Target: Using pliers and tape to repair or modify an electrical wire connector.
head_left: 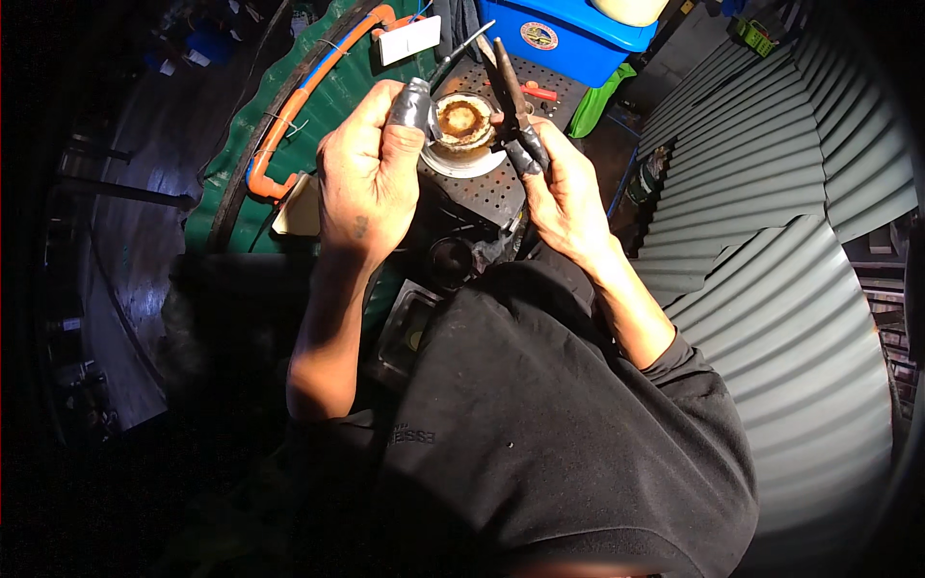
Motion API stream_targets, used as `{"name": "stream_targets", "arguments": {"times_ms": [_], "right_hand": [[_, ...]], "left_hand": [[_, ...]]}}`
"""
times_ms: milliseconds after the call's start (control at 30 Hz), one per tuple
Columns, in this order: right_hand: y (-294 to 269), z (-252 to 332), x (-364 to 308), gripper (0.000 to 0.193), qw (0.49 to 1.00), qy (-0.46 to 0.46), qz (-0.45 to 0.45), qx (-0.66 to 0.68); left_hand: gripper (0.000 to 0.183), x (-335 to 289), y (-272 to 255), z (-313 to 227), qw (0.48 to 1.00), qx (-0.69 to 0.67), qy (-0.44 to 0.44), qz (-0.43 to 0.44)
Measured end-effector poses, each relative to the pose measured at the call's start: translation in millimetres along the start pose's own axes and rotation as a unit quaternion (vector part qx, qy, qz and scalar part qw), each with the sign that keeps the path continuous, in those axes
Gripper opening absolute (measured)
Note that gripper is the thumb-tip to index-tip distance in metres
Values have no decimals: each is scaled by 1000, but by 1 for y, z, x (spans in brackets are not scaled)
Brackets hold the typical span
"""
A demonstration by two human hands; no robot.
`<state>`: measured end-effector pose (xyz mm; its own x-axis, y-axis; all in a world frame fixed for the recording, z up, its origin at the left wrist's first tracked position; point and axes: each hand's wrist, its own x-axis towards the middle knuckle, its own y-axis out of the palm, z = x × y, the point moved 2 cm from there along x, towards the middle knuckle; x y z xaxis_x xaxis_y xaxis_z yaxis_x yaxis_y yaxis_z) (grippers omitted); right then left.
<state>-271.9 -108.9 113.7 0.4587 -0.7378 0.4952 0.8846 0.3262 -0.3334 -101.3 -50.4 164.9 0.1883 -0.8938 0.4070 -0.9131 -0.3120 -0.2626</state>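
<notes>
My left hand (371,173) is closed around a stubby cylinder (412,104) wrapped in grey tape, its thumb pressed on the side. Just beyond it a thin dark rod with a pale metal tip (470,48) slants up to the right; whether it joins the cylinder I cannot tell. In my right hand (564,188) is a pair of long-jawed pliers (513,91), jaws pointing away from me and grey tape around the handles. Between both hands, lower down, a round white crucible-like dish (464,118) with brown staining sits in a shiny metal pan (462,164).
The pan rests on a perforated metal tabletop (487,193). At its back stand a blue plastic bin (568,39) and a red-handled item (540,91). An orange hose (289,111) curves along green corrugated sheeting at left. Grey corrugated sheets (761,154) lie to the right.
</notes>
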Motion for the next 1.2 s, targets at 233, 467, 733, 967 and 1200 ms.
{"name": "stream_targets", "arguments": {"times_ms": [233, 467, 733, 967, 1200], "right_hand": [[-1, -1, 3, 31, 1000, 9, 2, 25], [1, 8, 0, 30, 884, 119, 98, 441], [-2, 3, -3, 31, 863, 157, 114, 467], [-1, 3, 2, 37, 987, 57, 30, 146], [2, 2, 12, 39, 995, 8, 2, 96]], "left_hand": [[22, 2, 6, -11, 998, 59, 3, 5], [16, 3, 15, -19, 998, 60, 15, 10], [14, 2, 19, -18, 997, 72, -1, 14], [16, 4, 29, -17, 994, 112, 8, 4], [17, 5, 27, -16, 990, 138, 14, 6]]}}
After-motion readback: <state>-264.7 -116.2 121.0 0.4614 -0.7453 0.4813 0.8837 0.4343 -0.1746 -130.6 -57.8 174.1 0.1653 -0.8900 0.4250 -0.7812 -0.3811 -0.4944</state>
